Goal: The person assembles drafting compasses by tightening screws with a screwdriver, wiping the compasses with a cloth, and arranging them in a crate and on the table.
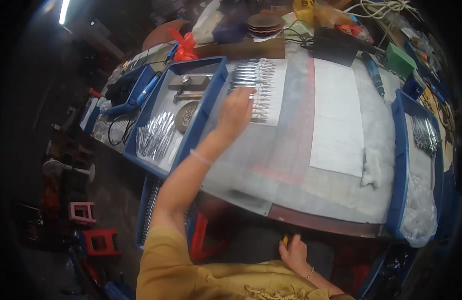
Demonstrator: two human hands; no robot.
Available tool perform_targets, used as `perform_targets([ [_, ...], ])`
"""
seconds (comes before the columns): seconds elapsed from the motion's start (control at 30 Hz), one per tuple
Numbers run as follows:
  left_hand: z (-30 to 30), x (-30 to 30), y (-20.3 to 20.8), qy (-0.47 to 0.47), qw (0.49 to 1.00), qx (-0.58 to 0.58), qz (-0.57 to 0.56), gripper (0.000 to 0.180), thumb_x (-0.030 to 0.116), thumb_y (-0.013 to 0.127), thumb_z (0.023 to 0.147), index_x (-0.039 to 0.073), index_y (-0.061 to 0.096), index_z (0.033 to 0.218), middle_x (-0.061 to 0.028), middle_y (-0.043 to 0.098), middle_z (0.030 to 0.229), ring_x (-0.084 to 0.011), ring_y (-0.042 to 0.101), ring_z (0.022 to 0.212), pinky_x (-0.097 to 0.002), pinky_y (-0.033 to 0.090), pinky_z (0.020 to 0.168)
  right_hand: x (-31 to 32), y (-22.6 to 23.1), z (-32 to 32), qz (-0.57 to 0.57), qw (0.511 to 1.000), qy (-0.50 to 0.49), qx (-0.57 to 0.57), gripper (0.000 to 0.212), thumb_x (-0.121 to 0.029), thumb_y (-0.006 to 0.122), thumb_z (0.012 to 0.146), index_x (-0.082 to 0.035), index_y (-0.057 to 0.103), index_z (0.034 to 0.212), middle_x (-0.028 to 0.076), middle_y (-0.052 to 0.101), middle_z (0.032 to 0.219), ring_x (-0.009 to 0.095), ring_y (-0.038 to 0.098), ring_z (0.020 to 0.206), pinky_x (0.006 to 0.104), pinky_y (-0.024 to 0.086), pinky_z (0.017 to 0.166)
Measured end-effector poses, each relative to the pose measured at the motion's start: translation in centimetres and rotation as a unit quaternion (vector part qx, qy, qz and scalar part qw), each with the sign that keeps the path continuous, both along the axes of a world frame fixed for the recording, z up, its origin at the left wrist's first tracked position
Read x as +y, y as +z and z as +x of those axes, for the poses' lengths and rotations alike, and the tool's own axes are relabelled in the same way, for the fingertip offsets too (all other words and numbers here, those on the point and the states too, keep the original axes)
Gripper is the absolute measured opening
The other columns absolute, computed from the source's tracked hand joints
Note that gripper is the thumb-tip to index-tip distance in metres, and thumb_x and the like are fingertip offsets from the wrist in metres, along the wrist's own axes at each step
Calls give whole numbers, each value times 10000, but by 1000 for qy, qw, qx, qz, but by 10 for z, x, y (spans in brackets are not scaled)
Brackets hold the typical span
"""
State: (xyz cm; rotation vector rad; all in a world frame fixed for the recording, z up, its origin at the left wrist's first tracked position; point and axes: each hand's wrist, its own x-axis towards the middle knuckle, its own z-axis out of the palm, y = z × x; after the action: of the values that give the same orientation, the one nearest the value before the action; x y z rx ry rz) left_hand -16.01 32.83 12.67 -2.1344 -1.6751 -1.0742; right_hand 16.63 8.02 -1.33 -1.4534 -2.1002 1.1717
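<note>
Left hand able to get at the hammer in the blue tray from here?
Likely yes: the left hand is at the row of metal tools, right beside the tray. The hammer looks uncovered; only the tray's raised side stands between.

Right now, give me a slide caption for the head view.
Left hand at slim metal pieces lined up on a white sheet; right hand holding something yellow by the table edge.
</note>
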Motion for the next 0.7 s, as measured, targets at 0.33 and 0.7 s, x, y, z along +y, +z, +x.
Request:
perform_targets([
  [0.33,-48,107,-28,21,931,362,-53,195,33,534,806,88,571,990,-72,620,865,-242,613,870,-401,410,868,11,4,4,-98,995,-14,20,324,-252,665,796,12,563,954,181,609,657,364,602,521,472,479,539],
  [0.7,-28,59,12,-11,984,149,91,286,-31,640,776,43,574,1044,-120,629,931,-285,620,880,-394,453,814,6,0,-2,-68,997,10,26,394,-274,681,772,14,549,1006,177,623,658,362,632,582,451,504,570],
])
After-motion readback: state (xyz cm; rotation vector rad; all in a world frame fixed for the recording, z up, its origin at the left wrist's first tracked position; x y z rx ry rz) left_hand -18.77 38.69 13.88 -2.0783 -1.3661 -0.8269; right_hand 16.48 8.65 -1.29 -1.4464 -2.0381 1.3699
